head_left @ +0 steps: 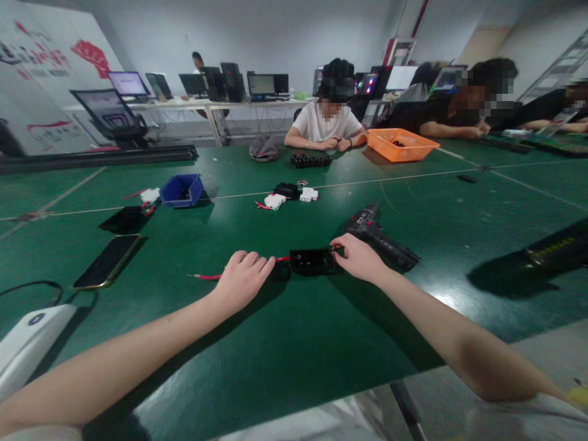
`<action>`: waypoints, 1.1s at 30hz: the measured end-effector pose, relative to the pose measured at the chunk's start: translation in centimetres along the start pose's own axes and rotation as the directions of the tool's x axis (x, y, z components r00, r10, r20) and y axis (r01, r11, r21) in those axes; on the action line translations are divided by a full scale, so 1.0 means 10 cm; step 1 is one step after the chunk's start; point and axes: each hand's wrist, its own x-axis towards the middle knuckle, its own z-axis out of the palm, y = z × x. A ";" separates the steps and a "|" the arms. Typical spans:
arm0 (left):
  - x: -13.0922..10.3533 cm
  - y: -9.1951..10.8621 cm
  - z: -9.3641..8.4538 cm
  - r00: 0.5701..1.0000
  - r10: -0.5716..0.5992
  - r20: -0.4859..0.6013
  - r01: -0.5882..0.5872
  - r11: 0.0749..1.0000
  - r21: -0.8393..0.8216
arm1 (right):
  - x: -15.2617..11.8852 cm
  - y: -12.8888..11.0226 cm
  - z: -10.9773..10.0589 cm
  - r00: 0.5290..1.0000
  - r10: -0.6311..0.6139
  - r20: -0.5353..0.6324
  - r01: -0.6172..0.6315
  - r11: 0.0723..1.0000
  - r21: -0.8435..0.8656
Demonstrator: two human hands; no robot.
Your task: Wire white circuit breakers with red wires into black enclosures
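Note:
A small black open case [311, 262] lies on the green table in front of me, with a red wire [209, 277] running out of its left side. My left hand [245, 280] is closed round the wire, its fingertips a little left of the case. At the case's right end is my right hand [358, 257], its thumb and forefinger pinched together; whatever sits between them is too small to make out. Just beyond my right hand lies a black power drill [381, 237], its handle pointing to the lower right.
White parts [274, 201] and a black part [286, 190] lie farther back. To the left are a blue bin [182, 190], a phone [108, 262] and a white device [34, 343]. An orange basket [402, 147] stands near people seated across the table.

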 end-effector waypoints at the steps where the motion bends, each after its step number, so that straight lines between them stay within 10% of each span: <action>1: 0.00 0.00 0.00 1.000 0.001 0.000 -0.001 1.000 -0.001 | 0.00 0.00 0.00 1.000 -0.003 0.004 0.003 1.000 -0.012; 33: -0.01 0.01 0.01 1.000 -0.004 0.020 0.003 1.000 0.027 | 0.03 -0.04 -0.06 0.994 0.051 -0.098 -0.034 0.985 0.169</action>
